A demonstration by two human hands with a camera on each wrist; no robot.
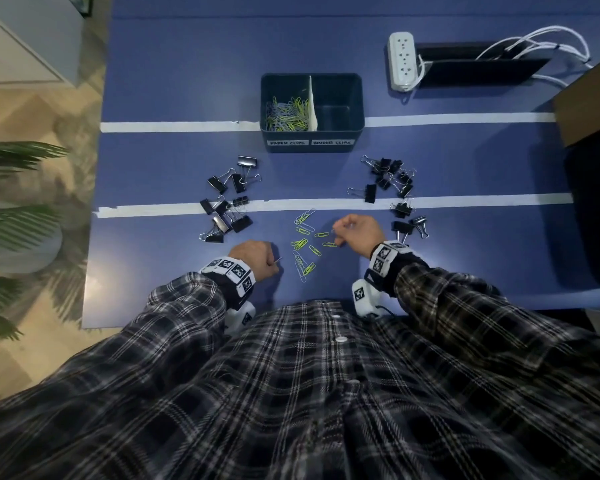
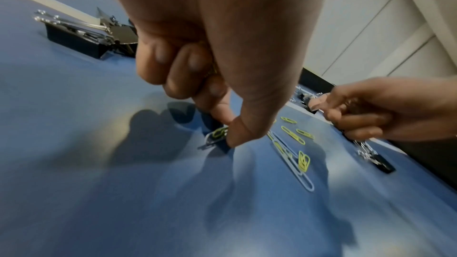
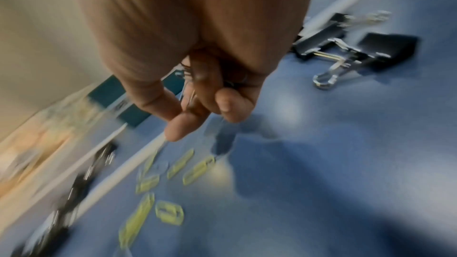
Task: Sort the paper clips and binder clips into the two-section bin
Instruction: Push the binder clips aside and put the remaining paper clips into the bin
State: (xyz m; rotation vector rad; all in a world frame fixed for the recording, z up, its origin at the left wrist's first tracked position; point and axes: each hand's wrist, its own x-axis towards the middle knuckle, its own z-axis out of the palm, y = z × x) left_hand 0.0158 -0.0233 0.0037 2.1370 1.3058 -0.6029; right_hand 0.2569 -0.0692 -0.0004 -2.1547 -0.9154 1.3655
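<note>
Roughly halfway, the bin (image 1: 311, 147) holds paper clips in its left section (right one empty), while both hands' grips pinch paper clips (image 1: 305, 242) from the desk (image 1: 174, 81) just before it, binder clips (image 1: 227, 202) flanking untouched.

You're at an office-style desk: a blue tabletop (image 1: 187, 81) marked with white tape lines (image 1: 174, 126), a power strip (image 1: 401, 60) with cables far right, a labelled bin (image 1: 310, 142), a potted plant (image 1: 18, 209) on wooden flooring left.
</note>
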